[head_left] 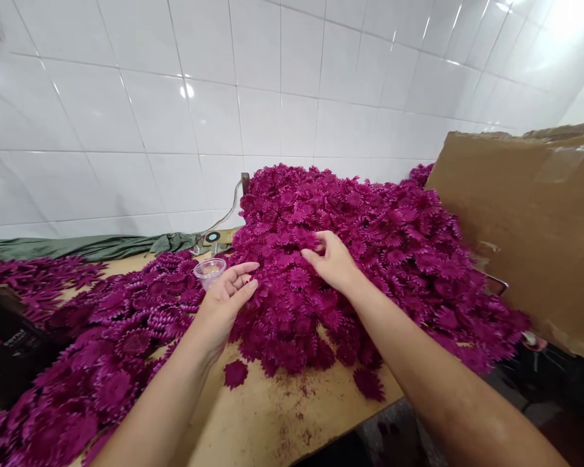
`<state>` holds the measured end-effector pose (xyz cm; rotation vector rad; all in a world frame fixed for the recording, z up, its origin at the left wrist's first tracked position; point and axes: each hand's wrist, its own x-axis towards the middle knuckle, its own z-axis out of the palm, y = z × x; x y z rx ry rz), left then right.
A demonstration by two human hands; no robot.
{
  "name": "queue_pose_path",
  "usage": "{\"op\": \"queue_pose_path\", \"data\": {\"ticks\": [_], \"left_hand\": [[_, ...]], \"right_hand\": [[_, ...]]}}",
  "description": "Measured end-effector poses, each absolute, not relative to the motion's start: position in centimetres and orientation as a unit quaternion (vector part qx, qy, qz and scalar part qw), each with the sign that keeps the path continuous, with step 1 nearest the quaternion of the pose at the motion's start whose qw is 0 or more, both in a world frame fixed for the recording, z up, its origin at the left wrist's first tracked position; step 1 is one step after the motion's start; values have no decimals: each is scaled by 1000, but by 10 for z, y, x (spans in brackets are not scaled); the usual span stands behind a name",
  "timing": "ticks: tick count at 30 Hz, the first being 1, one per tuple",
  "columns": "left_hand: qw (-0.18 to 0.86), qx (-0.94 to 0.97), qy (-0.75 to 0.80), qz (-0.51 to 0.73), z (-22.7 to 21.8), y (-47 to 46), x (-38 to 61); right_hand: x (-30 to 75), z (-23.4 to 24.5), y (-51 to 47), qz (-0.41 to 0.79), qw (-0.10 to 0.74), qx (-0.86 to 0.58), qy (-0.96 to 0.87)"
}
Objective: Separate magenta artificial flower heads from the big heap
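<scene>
A large heap of magenta fabric-like flowers (370,220) with jagged petals rises in the middle of the table. My right hand (333,263) reaches into its front face, thumb and fingers closing on a magenta flower (307,239); the fingertips are partly hidden. At the heap's left edge is my left hand (228,293), its thumb and forefinger apart and the other fingers curled. I see no flower held there. Just behind that hand stands a clear plastic cup (210,267). Single flowers (236,374) lie loose on the table in front of the heap.
More flat magenta flowers (131,337) spread over the left of the table (253,428). A dark printed container (10,350) stands at far left. On the right leans a big cardboard box (520,227). Green cloth (102,246) runs along the tiled wall (272,123).
</scene>
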<state>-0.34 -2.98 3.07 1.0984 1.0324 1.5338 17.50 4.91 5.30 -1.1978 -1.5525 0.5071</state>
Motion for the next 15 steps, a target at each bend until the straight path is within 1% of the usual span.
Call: {"op": "queue_pose_path", "data": {"ticks": [3, 4, 6, 9, 11, 13, 15], "left_hand": [[496, 443, 411, 624, 28, -23, 0], [499, 443, 408, 623, 26, -22, 2], [500, 440, 405, 626, 24, -20, 4], [514, 425, 400, 628, 21, -20, 6], [537, 416, 384, 625, 21, -21, 6], [546, 408, 359, 637, 21, -22, 4], [528, 399, 343, 667, 23, -22, -1]], "right_hand": [[153, 50, 20, 337, 417, -409, -739], [146, 47, 12, 375, 392, -384, -747], [134, 41, 2, 418, 375, -358, -746], [126, 35, 4, 419, 391, -355, -738], [128, 34, 14, 393, 412, -363, -737], [138, 36, 28, 341, 465, -407, -708], [150, 39, 40, 292, 514, -462, -661]]}}
